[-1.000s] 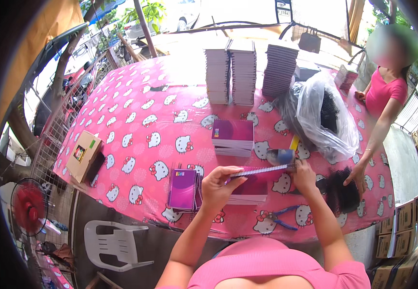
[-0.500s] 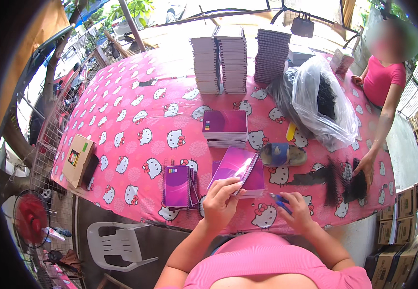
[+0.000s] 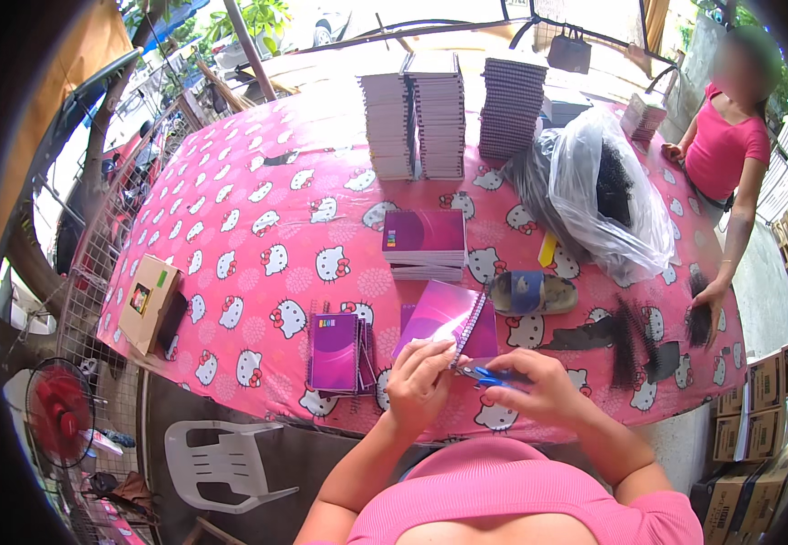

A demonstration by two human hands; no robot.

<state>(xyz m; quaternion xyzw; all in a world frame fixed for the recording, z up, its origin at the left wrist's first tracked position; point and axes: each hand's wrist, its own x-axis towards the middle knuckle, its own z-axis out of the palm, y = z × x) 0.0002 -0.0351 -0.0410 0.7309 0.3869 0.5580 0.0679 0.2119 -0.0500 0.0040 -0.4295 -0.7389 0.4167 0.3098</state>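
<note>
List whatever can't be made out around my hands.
In the head view:
- Held notebook: lower corner hidden by the left hand.
- Blue pliers: tips too small to tell whether they touch the coil; handle ends hidden by the right hand.
- Notebook pile below: cover partly hidden by the held notebook.

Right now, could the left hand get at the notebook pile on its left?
Probably yes: only pink tablecloth seems to separate the left hand from the notebook pile, but it would likely have to release the tilted purple notebook first.
</note>
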